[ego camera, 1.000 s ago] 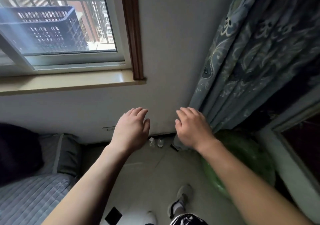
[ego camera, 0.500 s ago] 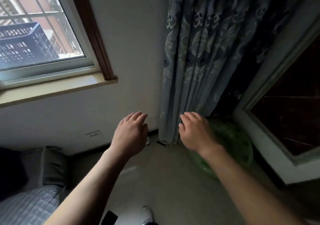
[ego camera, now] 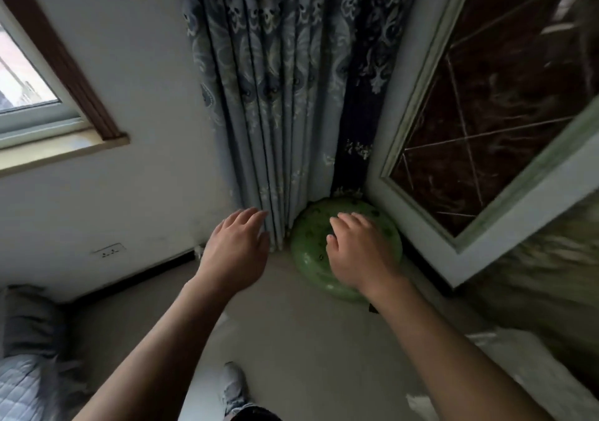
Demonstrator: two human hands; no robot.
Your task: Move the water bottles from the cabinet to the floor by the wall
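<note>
Both my hands are stretched out in front of me, palms down, holding nothing. My left hand (ego camera: 236, 252) hovers in front of the foot of the wall, fingers slightly spread. My right hand (ego camera: 359, 252) hovers over a green ball (ego camera: 308, 242), fingers loosely apart. A small pale bit of a water bottle (ego camera: 197, 251) peeks out on the floor at the wall, just left of my left hand; the rest is hidden behind the hand. The cabinet (ego camera: 486, 239) with a pale frame and dark glossy door panel stands at the right.
A blue patterned curtain (ego camera: 275, 96) hangs in the corner down to the floor. A window (ego camera: 29, 96) with a sill is at the upper left, a wall socket (ego camera: 108, 251) below it. A grey quilted bed (ego camera: 19, 372) lies at the lower left. My shoe (ego camera: 231, 385) stands on the tiled floor.
The view has swung to the right: window and bed slid left, the cabinet door came further into view. The bottles by the wall are now mostly hidden behind my left hand. Both hands stay empty.
</note>
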